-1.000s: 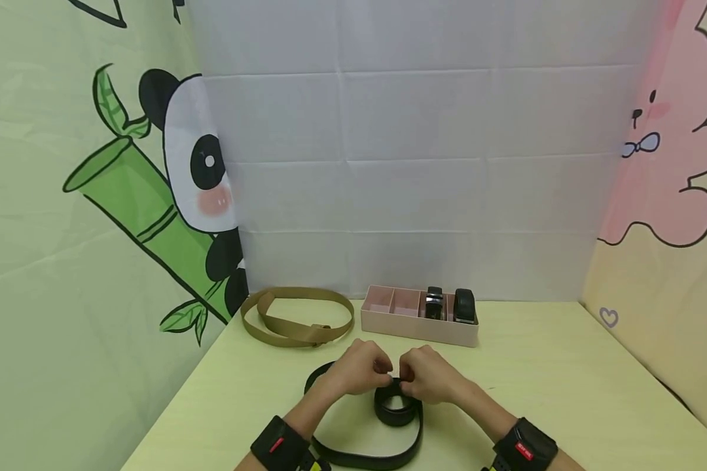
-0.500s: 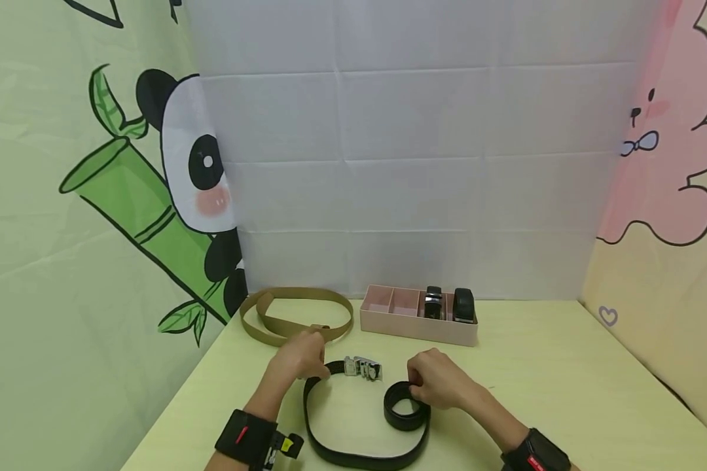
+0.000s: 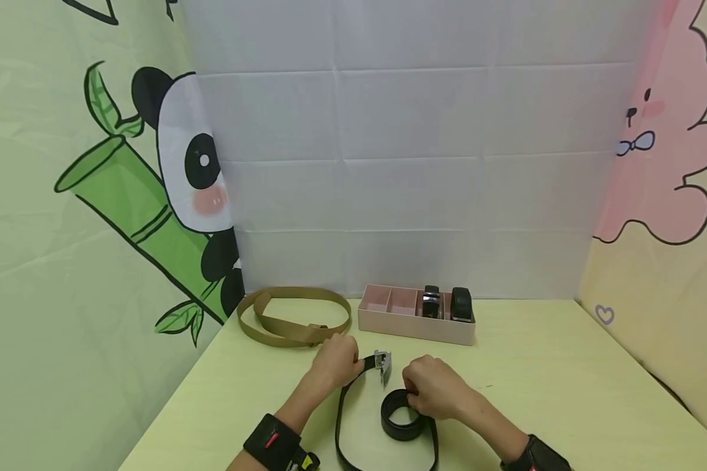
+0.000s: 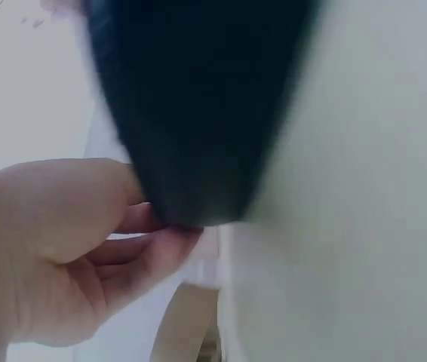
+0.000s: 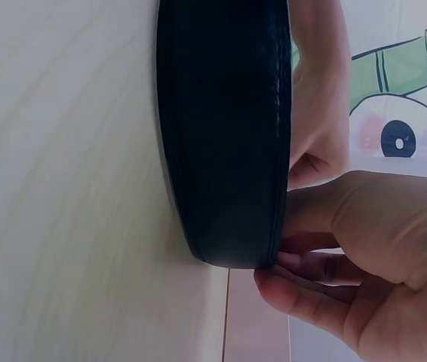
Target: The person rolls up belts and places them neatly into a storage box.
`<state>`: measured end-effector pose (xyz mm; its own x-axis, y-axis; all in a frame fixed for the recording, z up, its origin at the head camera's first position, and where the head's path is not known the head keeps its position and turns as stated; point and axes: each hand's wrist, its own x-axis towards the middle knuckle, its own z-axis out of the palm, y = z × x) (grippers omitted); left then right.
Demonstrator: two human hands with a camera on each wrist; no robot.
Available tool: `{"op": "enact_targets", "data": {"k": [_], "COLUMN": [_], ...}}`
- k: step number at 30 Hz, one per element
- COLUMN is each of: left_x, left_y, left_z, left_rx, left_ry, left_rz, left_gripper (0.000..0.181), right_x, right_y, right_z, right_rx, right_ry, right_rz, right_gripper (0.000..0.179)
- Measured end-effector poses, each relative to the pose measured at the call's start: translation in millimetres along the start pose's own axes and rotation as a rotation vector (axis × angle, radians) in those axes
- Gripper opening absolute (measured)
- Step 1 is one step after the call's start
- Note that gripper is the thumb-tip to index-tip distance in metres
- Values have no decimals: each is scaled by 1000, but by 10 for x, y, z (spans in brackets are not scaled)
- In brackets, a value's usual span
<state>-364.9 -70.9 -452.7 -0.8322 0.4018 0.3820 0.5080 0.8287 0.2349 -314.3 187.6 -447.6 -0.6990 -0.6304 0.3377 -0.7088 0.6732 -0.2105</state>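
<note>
A black belt stands on edge on the table, with a silver buckle at one end and the other end wound into a coil. My left hand pinches the strap just behind the buckle. At the coil, my right hand pinches the upper right side. In the left wrist view the dark strap runs up to the left fingertips. The right wrist view shows the stitched strap held between the right thumb and fingers.
A tan belt lies loosely looped at the back left. Behind my hands stands a pink divided box with two rolled belts in its right compartments. A grey cloth hangs behind the table.
My left hand went from beside the coil out to the left, then back right, bringing the buckle end along. My right hand keeps hold of the coil, which shifted slightly right and nearer.
</note>
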Motion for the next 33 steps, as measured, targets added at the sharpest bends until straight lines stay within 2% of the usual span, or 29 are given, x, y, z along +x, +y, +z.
{"op": "enact_targets", "data": {"k": [2, 4, 9, 11, 14, 19, 21, 23, 26, 29, 33], "left_x": [14, 25, 0, -45, -151, -397, -479, -515, -477, -361, -155], "left_y": [68, 104, 131, 137, 151, 189, 212, 235, 246, 234, 233], "left_z": [56, 84, -14, -106, -274, -512, -549, -551, -501, -404, -259], "left_rx": [-25, -66, -171, -185, -177, -177, -187, -186, -136, -77, -53], "left_ry": [19, 12, -88, -137, -224, -451, -506, -507, -425, -320, -238], "left_rz": [21, 43, 71, 60, 13, -90, -104, -98, -58, -2, 55], "left_gripper": [59, 51, 19, 18, 28, 37, 36, 35, 38, 44, 61], "right_x": [-6, -8, -1, 1, 1, 3, 11, 18, 24, 10, -9], "right_y": [-13, -19, -14, -10, -4, -2, -5, -6, -11, -16, -14], "right_z": [0, -4, -12, -11, -7, -15, -20, -33, -50, -51, -30], "right_rx": [1, 1, 22, 33, 31, 19, 14, 11, 10, 16, 28], "right_ry": [3, 9, 4, -3, -3, 4, 4, 5, 5, 3, 2], "right_rz": [1, 6, 12, 13, 12, 9, 6, 3, 3, 8, 6], "right_gripper": [34, 35, 35, 34, 31, 32, 33, 35, 36, 36, 35]}}
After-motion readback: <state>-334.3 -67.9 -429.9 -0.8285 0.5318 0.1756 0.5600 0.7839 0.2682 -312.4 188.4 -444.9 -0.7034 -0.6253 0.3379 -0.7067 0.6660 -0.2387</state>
